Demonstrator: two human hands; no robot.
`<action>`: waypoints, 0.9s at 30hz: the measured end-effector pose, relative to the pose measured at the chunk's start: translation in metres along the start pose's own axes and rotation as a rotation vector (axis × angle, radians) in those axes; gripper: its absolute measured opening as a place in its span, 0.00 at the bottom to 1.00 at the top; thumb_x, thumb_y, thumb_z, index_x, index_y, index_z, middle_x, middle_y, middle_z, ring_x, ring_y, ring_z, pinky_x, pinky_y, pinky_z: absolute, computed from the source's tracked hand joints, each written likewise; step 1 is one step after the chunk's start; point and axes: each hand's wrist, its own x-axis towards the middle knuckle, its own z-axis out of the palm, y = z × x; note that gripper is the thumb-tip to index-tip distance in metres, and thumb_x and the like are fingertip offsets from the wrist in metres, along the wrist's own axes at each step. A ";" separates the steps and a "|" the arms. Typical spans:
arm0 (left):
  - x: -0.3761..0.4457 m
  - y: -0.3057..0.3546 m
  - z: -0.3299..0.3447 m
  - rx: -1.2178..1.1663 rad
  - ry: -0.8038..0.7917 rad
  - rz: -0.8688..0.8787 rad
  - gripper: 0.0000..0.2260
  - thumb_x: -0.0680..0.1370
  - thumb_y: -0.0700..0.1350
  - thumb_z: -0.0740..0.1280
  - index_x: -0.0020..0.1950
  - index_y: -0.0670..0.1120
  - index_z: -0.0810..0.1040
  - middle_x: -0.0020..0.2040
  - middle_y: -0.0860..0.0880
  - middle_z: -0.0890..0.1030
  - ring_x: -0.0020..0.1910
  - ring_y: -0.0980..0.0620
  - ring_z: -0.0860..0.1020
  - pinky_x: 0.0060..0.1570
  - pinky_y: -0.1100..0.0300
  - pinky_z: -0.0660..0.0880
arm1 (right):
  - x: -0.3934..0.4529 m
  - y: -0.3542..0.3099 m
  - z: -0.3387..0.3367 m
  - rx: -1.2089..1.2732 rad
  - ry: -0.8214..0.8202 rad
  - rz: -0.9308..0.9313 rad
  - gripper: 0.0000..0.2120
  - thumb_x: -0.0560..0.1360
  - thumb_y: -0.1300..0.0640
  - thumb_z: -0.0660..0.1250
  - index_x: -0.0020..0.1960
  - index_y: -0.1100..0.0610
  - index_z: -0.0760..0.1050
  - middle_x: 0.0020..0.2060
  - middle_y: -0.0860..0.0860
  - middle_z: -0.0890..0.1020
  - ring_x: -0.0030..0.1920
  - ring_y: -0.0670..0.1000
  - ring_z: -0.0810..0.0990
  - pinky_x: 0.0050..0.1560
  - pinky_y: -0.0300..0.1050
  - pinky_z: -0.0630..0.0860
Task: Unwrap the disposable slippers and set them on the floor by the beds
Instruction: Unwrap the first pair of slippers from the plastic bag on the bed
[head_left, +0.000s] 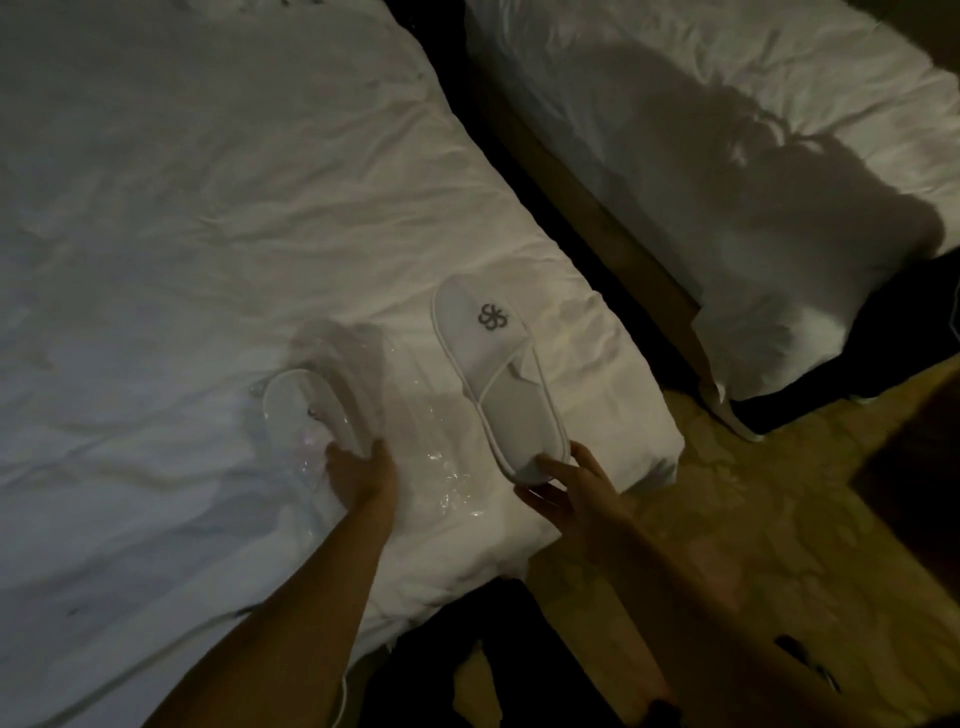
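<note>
A white slipper (498, 374) with a dark logo on its toe lies flat near the corner of the left bed (208, 234). My right hand (566, 483) pinches its heel end. A second white slipper (306, 410) stands tilted on its edge to the left, partly inside crinkled clear plastic wrap (421, 441) that spreads over the sheet. My left hand (361, 467) grips this slipper at its lower end. Whether the wrap still covers part of it is hard to tell.
A second bed (753, 156) with white bedding stands at the right, with a dark narrow gap between the two. Patterned beige carpet (753, 519) covers the floor at the lower right. A dark object lies at the bottom centre beside the bed.
</note>
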 end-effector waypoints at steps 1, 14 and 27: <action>-0.007 0.010 -0.001 -0.012 0.042 0.094 0.30 0.78 0.47 0.67 0.75 0.37 0.62 0.72 0.37 0.70 0.68 0.38 0.71 0.65 0.49 0.69 | 0.001 0.000 0.006 0.003 -0.010 -0.007 0.12 0.76 0.68 0.65 0.57 0.59 0.71 0.53 0.63 0.76 0.49 0.64 0.81 0.44 0.53 0.82; -0.096 0.091 0.018 -0.868 -0.679 -0.041 0.37 0.66 0.71 0.64 0.66 0.47 0.76 0.54 0.40 0.85 0.52 0.40 0.83 0.50 0.48 0.79 | -0.007 -0.052 0.041 -0.156 -0.417 0.130 0.11 0.76 0.59 0.63 0.56 0.63 0.72 0.52 0.63 0.80 0.46 0.60 0.84 0.46 0.52 0.81; -0.224 0.084 0.141 -0.696 -0.570 -0.061 0.34 0.68 0.72 0.58 0.64 0.52 0.76 0.55 0.47 0.83 0.56 0.48 0.80 0.52 0.53 0.78 | 0.006 -0.115 -0.065 -0.670 -0.197 -0.314 0.20 0.66 0.32 0.67 0.49 0.43 0.71 0.47 0.41 0.79 0.48 0.43 0.78 0.43 0.35 0.74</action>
